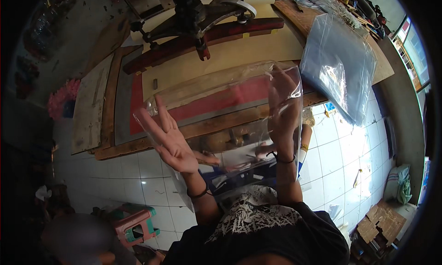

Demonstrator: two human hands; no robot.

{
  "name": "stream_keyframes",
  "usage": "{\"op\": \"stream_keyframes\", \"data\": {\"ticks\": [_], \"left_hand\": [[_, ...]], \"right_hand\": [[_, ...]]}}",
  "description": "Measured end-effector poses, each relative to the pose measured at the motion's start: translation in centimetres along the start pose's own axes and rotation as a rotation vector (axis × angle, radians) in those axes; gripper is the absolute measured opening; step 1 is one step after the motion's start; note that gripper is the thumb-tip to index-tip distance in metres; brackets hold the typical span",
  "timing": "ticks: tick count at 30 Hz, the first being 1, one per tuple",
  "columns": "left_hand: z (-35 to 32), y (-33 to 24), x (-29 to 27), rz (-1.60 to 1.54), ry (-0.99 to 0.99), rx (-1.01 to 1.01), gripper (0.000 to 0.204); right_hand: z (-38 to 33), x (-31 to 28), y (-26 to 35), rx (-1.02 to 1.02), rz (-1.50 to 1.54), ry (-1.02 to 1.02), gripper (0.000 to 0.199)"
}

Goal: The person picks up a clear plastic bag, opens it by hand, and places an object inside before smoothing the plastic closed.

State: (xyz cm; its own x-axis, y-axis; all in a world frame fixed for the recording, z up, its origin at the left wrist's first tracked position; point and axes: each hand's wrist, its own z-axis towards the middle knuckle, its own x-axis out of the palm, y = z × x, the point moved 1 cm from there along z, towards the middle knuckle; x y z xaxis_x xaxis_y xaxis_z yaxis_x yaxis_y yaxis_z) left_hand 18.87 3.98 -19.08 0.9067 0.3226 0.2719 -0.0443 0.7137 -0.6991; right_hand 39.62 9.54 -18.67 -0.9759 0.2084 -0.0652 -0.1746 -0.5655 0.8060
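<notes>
Your left hand (168, 140) is spread flat, fingers apart, pressed against the near side of a clear plastic bag (230, 113) rather than gripping it; your right hand (283, 110) sits inside or behind the film with fingers extended, and I cannot tell which. The bag hangs in the air between them, above the front edge of the wooden surface (221, 58). To open it well, keep both palms flat and pull them apart evenly, so the film does not crease or cling. Counted: one bag in your hands, one stack of clear bags (338, 67) on the surface to the right, one black press machine (193, 16) behind, one plastic stool (136, 223) on the tiled floor.
</notes>
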Motion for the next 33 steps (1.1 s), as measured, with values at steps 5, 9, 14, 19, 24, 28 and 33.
{"op": "stream_keyframes", "data": {"ticks": [5,9,14,19,24,28,33], "left_hand": [[-0.1,-0.1,0.0,0.093,0.022,-0.012,0.074],[-0.1,0.2,-1.0,0.180,0.077,-0.012,0.074],[0.3,-0.4,-0.8,0.157,0.101,-0.022,0.072],[0.4,-1.6,-0.7,0.107,0.114,-0.064,0.071],[0.5,-1.4,-1.2,0.053,0.048,-0.088,0.072],[0.6,-1.8,-1.3,0.004,0.062,-0.082,0.071],[0.3,-2.1,-0.4,-0.350,0.068,-0.127,0.070]], "right_hand": [[0.0,0.4,-1.3,0.144,-0.158,0.081,0.042],[0.0,0.3,-1.4,0.082,-0.366,0.184,0.042],[-0.2,-0.1,-1.8,-0.043,-0.502,0.239,0.047],[-0.7,1.1,-0.2,-0.003,-0.654,0.199,0.054],[-0.4,0.3,-1.2,0.048,-0.053,-0.039,0.053],[-0.2,0.7,0.0,0.010,0.059,-0.062,0.052],[0.4,0.5,0.8,-0.205,-0.169,-0.035,0.076]]}}
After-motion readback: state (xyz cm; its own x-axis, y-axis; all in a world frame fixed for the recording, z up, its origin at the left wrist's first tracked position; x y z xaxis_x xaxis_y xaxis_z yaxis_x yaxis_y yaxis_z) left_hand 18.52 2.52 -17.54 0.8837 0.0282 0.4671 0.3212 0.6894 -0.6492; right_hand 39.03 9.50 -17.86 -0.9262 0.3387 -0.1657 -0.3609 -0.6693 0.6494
